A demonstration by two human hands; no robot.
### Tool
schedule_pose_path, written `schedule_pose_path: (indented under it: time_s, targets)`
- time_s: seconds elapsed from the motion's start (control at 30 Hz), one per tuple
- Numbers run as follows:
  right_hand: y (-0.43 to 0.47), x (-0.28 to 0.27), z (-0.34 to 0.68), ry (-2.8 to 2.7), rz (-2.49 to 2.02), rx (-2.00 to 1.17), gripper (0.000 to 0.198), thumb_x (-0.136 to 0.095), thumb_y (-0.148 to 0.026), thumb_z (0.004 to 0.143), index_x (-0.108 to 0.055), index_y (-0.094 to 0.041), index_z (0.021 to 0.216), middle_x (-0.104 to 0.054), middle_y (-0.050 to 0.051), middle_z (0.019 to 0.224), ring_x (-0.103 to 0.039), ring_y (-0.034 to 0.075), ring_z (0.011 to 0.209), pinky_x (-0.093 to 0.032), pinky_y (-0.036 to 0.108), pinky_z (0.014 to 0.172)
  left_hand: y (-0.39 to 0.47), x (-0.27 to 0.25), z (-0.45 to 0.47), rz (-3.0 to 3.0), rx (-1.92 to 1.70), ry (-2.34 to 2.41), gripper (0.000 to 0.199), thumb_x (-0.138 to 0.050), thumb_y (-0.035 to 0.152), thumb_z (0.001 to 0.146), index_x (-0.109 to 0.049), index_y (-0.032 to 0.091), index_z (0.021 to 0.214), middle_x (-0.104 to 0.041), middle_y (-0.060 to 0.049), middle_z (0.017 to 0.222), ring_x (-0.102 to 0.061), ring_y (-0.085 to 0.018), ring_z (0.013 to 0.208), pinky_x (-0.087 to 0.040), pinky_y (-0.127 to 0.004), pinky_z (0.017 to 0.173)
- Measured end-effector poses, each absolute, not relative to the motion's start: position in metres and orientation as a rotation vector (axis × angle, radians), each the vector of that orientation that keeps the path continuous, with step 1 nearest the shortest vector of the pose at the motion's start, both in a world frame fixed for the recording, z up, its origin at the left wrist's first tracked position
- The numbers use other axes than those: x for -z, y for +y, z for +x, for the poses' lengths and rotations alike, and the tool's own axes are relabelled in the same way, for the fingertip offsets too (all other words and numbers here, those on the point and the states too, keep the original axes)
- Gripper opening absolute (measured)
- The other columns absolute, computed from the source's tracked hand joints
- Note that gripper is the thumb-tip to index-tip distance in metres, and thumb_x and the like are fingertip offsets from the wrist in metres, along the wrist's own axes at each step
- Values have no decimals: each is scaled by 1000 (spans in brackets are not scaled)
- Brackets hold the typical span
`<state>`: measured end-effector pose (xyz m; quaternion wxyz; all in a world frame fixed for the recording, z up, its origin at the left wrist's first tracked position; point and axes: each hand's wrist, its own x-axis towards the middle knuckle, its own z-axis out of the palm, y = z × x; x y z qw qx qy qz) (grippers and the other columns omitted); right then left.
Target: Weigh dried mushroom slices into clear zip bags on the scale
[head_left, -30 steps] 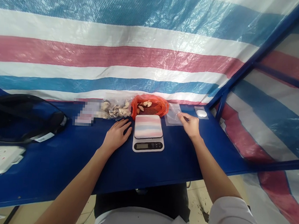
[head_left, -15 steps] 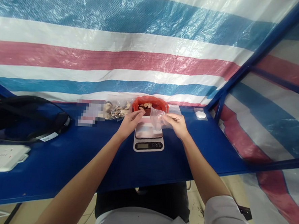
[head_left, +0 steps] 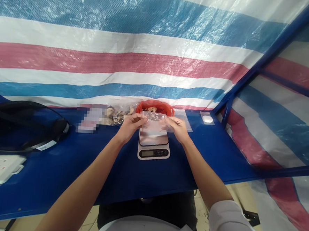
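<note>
Between my two hands a clear plastic bag [head_left: 153,118] is stretched out above the steel plate of a kitchen scale [head_left: 153,153]. My left hand [head_left: 131,125] pinches the bag's left edge, and my right hand [head_left: 177,127] pinches its right edge. Just behind the bag stands a red plastic bag [head_left: 155,104], open at the top, with dried mushroom pieces [head_left: 151,109] in it. A clear bag of dried mushrooms [head_left: 116,116] lies beyond my left hand. The digits on the scale's display cannot be read.
At the left of the blue table [head_left: 150,181] are a black headset [head_left: 62,125] and a white power strip [head_left: 3,169]. A flat clear bag [head_left: 187,121] lies right of the red bag. A round white object [head_left: 207,119] sits farther right. Striped sheeting [head_left: 121,63] hangs behind.
The clear plastic bag, held on its right side half a second ago, is now spread between both hands. My left hand has taken hold of its left edge.
</note>
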<state>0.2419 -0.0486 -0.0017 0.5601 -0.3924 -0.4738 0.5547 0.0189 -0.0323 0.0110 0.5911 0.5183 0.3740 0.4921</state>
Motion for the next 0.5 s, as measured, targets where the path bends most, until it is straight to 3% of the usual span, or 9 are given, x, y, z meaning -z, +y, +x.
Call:
schedule_pose_path:
  time_s: [0.13,0.27,0.37,0.5]
  targets:
    - [-43,-2,245,-1182,-933,-1307,47,-74,-63,75,-78,-21,96,-80,6,95,-75,24,95,-63,32,71,-24,-26,2,1419,-1154,1007,42,-84,51,67,-74,16,87,-67,-1,68,-51,-10,55,-40,-23,52]
    - [-35,-21,239,-1348,-951,-1291,48,-68,-63,82,-77,-22,104,-79,8,101,-76,23,94,-62,29,70,-15,-49,-14,1660,-999,1108,45,-80,54,69,-78,17,93,-74,-5,83,-59,-15,68,-45,-24,61]
    - [-26,-34,228,-1494,-946,-1250,46,-68,-59,84,-74,-22,111,-79,8,103,-76,22,92,-61,28,69,-5,-65,-19,1861,-787,1153,42,-75,55,72,-80,18,91,-69,-1,69,-50,-11,56,-36,-22,52]
    - [-13,-41,213,-1651,-932,-1092,38,-72,-46,83,-74,-21,112,-78,7,107,-75,20,92,-60,28,72,6,-79,-19,2002,-583,1138,38,-71,54,75,-81,19,87,-66,-1,65,-43,-9,50,-30,-23,48]
